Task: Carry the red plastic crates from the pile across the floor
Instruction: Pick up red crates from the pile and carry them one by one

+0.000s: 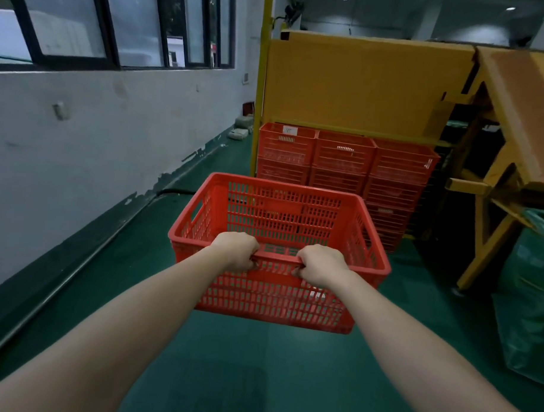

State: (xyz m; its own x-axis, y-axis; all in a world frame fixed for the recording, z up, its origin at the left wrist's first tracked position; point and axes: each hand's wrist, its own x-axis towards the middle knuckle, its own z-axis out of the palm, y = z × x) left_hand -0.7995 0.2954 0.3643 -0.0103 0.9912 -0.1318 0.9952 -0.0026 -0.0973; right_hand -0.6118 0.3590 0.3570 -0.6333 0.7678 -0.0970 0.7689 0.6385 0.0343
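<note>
An empty red slatted plastic crate [282, 218] hangs in the air above the green floor, tilted a little to the right. My left hand [236, 251] grips its near rim left of centre. My right hand [319, 266] grips the same rim right of centre, fingers curled over the edge. Ahead stands a pile of red crates [343, 159], stacked in columns against a yellow panel.
A white wall with windows and a dark skirting pipe runs along the left. A yellow panel cart [361, 82] stands behind the pile. Tilted yellow wooden frames [496, 189] and a green bag [530, 292] crowd the right. Green floor [243, 368] stretches below me.
</note>
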